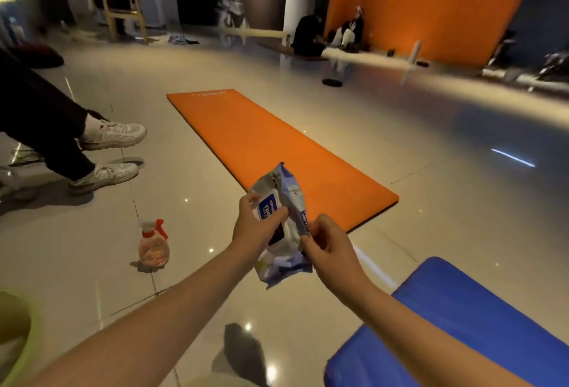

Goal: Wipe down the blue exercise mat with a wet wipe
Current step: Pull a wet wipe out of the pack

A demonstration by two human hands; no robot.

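Glossy tile floor [400, 146], dim room. Orange mat [277, 152] lay flat ahead, running from just beyond the hands away to the upper left. Spray bottle [153, 246] with a red trigger and pinkish liquid stood upright on the floor, left of the hands. 2 white sneakers [112, 136] of another person in dark trousers were at far left. Green bin rim [18, 340] was at the bottom-left corner. At the back: orange wall [431, 5], wooden chair [123, 5], people sitting on the floor [351, 29].

Blue exercise mat [468, 319] was on the floor at lower right, near the person, well apart from the orange mat. The right forearm crossed over it and the frame edge cut it off, so its long axis could not be told. Nothing touched its visible surface.

Wet wipe pack [278, 223] was held in the air between the spray bottle and the blue mat. Long axis was roughly upright and tilted, with the top end toward the orange mat, the bottom end toward the person and the label facing the camera.

Left hand [254, 229] gripped the pack from its left side, thumb across the label front, other fingers curled round the edge. Right hand [331, 243] pinched the pack's right edge between thumb and fingertips. The pack overlapped the orange mat's near end in view.
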